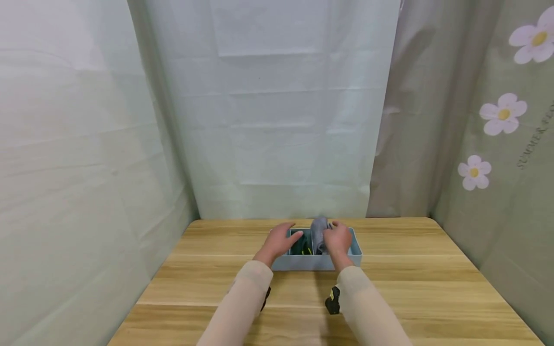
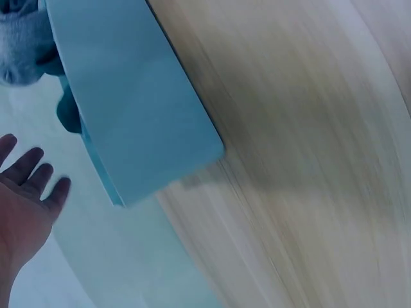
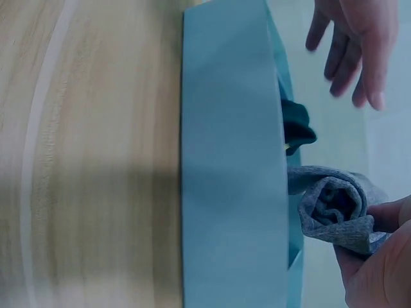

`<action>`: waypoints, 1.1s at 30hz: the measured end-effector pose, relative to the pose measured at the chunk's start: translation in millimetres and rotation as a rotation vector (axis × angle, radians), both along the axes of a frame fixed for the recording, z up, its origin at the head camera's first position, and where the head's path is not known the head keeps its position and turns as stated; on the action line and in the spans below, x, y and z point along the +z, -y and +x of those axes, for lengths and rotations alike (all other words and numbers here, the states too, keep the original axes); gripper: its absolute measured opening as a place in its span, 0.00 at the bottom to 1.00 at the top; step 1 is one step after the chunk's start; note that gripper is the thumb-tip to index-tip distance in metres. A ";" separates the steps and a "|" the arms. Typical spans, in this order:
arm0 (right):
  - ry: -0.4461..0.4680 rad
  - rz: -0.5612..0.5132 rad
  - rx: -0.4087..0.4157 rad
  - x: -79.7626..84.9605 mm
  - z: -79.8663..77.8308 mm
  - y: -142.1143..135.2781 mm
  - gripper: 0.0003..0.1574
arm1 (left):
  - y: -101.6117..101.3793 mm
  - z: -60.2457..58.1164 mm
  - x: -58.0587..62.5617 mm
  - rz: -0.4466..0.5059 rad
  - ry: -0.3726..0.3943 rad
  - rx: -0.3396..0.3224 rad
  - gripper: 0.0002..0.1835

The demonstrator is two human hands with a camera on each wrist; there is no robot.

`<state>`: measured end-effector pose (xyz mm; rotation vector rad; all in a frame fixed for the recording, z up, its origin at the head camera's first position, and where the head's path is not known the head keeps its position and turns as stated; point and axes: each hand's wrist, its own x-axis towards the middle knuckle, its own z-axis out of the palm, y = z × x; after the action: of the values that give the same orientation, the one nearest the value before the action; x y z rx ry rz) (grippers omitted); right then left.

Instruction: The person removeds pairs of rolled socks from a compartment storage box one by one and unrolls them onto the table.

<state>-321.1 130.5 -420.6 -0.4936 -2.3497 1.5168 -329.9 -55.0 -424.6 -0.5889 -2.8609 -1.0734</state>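
My right hand (image 1: 339,240) pinches a rolled-up grey cloth (image 1: 319,234) between thumb and fingers. The roll stands partly above a light blue divided box (image 1: 303,263), and its spiral end (image 3: 332,208) faces the camera in the right wrist view. My left hand (image 1: 279,239) hovers over the left part of the box with fingers spread and nothing in them; in the left wrist view that hand (image 2: 26,212) is apart from the box wall (image 2: 138,102). A dark green cloth (image 1: 298,246) with yellow marks sits in the compartment left of the grey roll, its top (image 3: 297,125) poking above the rim.
The box stands near the back of a wood-grain table (image 1: 303,298). Pale curtains (image 1: 277,120) hang behind and on both sides, the right one with printed flowers (image 1: 503,114). A black and yellow thing (image 1: 333,301) is at the right sleeve.
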 end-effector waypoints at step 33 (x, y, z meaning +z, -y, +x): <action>-0.075 -0.403 0.145 39.5 5.8 23.2 0.30 | -17.9 -7.4 23.2 0.717 0.292 0.038 0.29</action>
<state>-315.3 107.2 -381.0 -0.3526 -2.0637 2.0522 -337.3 -37.2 -401.3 -0.3363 -2.3803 -2.1581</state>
